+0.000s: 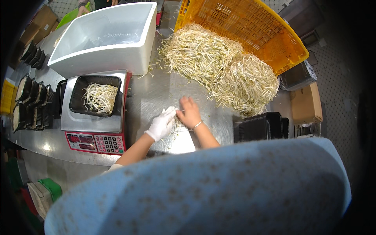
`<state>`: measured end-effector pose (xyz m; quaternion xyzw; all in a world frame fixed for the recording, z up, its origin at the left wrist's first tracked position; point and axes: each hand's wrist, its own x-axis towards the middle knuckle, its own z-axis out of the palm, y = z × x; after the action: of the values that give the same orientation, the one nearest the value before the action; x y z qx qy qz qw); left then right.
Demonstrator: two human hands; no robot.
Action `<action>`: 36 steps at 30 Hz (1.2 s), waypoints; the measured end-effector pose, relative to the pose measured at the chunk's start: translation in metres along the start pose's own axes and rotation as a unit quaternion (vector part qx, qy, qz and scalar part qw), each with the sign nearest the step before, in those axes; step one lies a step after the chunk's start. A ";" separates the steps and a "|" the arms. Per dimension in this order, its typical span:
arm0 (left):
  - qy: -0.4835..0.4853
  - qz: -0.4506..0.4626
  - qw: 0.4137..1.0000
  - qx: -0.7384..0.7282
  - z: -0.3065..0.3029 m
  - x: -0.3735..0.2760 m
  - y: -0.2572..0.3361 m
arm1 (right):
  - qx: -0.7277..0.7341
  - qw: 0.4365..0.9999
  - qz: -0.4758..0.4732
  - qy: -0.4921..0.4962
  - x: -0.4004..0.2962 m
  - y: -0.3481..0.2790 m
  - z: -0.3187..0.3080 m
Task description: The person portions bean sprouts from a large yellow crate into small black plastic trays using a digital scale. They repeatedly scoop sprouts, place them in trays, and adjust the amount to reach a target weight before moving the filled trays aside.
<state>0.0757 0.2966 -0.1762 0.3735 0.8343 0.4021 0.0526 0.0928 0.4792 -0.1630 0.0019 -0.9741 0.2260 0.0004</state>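
Observation:
My left hand point(161, 124), in a white glove, is low over the steel table with its fingers stretched toward my right hand. Whether it holds anything under the palm is hidden. My right hand point(189, 114), bare with a bracelet at the wrist, has its thumb spread from slightly blurred fingers. A few loose bean sprouts point(176, 127) lie between and below both hands. To the left, a black plastic tray point(77, 103) sits on a digital scale point(92, 127) and holds a small heap of bean sprouts point(101, 98). A large pile of bean sprouts point(217, 64) spreads beyond my hands.
A yellow perforated crate point(264, 38) lies tipped behind the pile. A white foam box point(102, 57) stands behind the scale. Empty black trays point(255, 127) are stacked at right; several filled trays point(32, 102) stand at far left. Another person's hand point(83, 10) shows at the top.

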 end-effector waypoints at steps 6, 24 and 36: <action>-0.054 -0.158 0.985 0.038 -0.072 -0.059 0.049 | 0.129 0.990 0.000 0.060 -0.036 0.023 -0.034; 0.435 -0.096 0.895 -0.035 -0.229 -0.079 0.054 | 0.053 0.990 -0.052 0.120 -0.034 -0.031 0.035; 0.236 -0.161 0.849 -0.445 -0.170 -0.001 0.053 | 0.423 0.904 -0.062 0.000 -0.002 -0.128 -0.155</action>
<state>0.0417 0.2095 -0.0248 0.0641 0.6016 0.7923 0.0789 0.0951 0.4323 0.0330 0.0625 -0.7847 0.6166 0.0136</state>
